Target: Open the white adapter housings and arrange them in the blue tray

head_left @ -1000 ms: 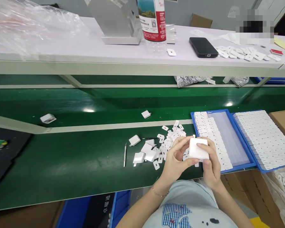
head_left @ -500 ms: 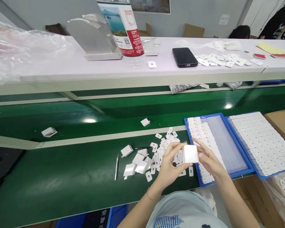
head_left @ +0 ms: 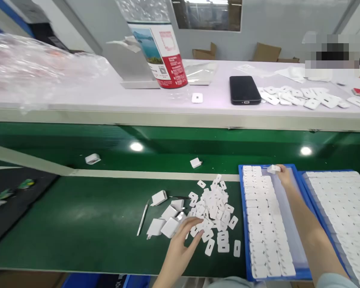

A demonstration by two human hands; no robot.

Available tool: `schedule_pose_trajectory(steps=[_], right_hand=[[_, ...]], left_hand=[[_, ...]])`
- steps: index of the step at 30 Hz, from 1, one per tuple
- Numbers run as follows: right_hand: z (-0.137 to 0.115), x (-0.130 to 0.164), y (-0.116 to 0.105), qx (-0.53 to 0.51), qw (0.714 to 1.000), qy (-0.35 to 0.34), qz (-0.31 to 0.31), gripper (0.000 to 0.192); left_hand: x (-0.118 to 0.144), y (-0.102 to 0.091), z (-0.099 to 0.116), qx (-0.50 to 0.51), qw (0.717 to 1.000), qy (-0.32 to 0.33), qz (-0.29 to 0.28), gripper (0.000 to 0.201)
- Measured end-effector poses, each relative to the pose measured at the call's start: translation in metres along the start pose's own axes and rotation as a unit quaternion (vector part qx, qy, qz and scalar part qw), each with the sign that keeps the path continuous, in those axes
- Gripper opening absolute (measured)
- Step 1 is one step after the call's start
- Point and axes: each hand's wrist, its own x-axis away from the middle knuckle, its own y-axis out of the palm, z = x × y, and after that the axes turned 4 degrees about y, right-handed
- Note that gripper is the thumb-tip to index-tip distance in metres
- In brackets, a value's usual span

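Note:
My right hand (head_left: 284, 175) grips a white charger block (head_left: 273, 169) at the far end of a blue tray (head_left: 294, 173), beside the rows of white chargers (head_left: 259, 216) standing in it. My left hand (head_left: 181, 246) is open, fingers and thumb apart, at the near edge of a heap of small white slotted plates (head_left: 211, 204). Just left of its fingertips lie several loose white charger blocks (head_left: 155, 227), some with prongs showing; whether the fingers touch any of them I cannot tell.
A second blue tray full of white chargers (head_left: 337, 216) stands at the right. A silver pen-like tool (head_left: 143, 219) lies left of the loose blocks. Single chargers (head_left: 195, 162) sit behind the pale strip. The raised shelf holds a black phone (head_left: 245, 90) and a red-and-white canister (head_left: 171, 60).
Both hands were together around a white block over the plates. My right hand has carried a charger right to the tray's far end; my left hand has let go and moved left and nearer.

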Motion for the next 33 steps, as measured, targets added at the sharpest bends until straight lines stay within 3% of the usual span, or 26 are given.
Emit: schedule_pose_trajectory(steps=[4, 6, 8, 10, 12, 15, 18, 21, 25, 28, 33], right_hand=[[0.025, -0.020, 0.021, 0.053, 0.994, 0.048, -0.084, 0.028], [0.031, -0.021, 0.021, 0.071, 0.989, 0.051, -0.118, 0.026], [0.030, -0.017, 0.020, 0.087, 0.989, 0.036, -0.117, 0.025], [0.023, -0.006, 0.025, 0.103, 0.991, -0.001, -0.083, 0.027], [0.014, 0.016, 0.045, 0.124, 0.990, -0.046, -0.050, 0.031], [0.003, 0.064, 0.104, 0.183, 0.975, -0.091, -0.091, 0.031], [0.004, 0.103, 0.173, 0.270, 0.942, -0.095, -0.175, 0.023], [0.013, 0.116, 0.218, 0.357, 0.911, -0.067, -0.195, 0.028], [0.021, 0.112, 0.234, 0.441, 0.871, -0.045, -0.211, 0.031], [0.021, 0.110, 0.236, 0.483, 0.845, -0.051, -0.223, 0.032], [0.016, 0.108, 0.241, 0.524, 0.822, -0.068, -0.213, 0.033]], left_hand=[[-0.001, -0.034, -0.034, -0.078, 0.994, -0.059, 0.042, 0.028], [-0.024, -0.048, -0.049, -0.122, 0.991, -0.053, 0.026, 0.031], [-0.068, -0.053, -0.064, -0.150, 0.988, -0.038, -0.009, 0.032], [-0.126, -0.044, -0.079, -0.156, 0.986, -0.037, -0.037, 0.028], [-0.188, -0.023, -0.094, -0.166, 0.984, -0.038, -0.050, 0.029], [-0.260, 0.016, -0.111, -0.177, 0.981, -0.055, -0.054, 0.038], [-0.289, 0.045, -0.122, -0.170, 0.982, -0.061, -0.060, 0.037], [-0.284, 0.054, -0.130, -0.147, 0.987, -0.040, -0.059, 0.034], [-0.250, 0.038, -0.124, -0.097, 0.995, 0.026, -0.028, 0.033], [-0.213, 0.014, -0.100, -0.058, 0.994, 0.089, 0.014, 0.044], [-0.144, -0.021, -0.044, -0.023, 0.982, 0.172, 0.070, 0.064]])
